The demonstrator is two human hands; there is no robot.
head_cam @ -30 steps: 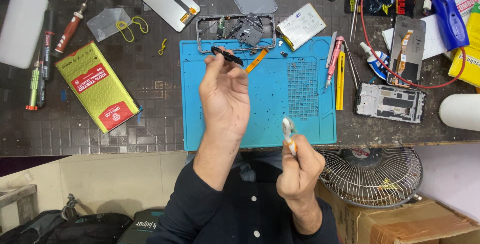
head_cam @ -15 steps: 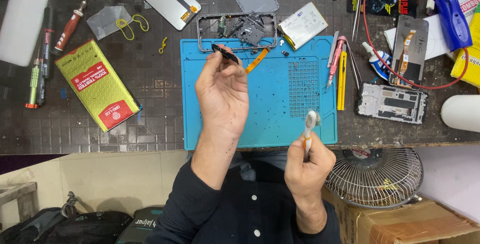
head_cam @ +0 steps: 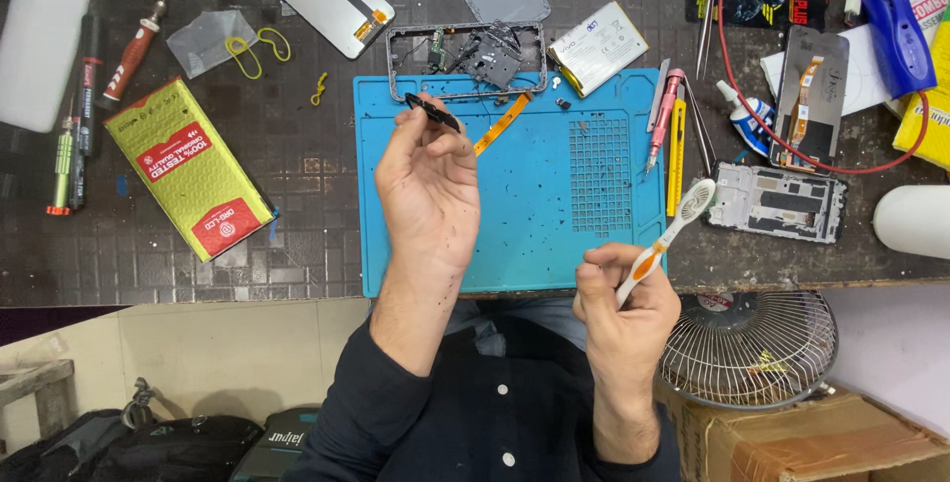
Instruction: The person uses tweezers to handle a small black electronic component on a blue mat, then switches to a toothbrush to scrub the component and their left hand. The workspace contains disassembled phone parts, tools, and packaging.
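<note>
Toothbrush in white and orange sits in our right hand, fingers closed around its handle, bristles up over the blue work mat. Our left hand pinches a small black part at its fingertips, just below the stripped phone frame.

The blue mat looks like matt rubber, speckled with dark crumbs. The counter is dark with a ridged grid texture. The toothbrush is smooth white and orange plastic. The small black part looks like glossy plastic. The fan grille is thin metal wire; the box is rough brown cardboard.
</note>
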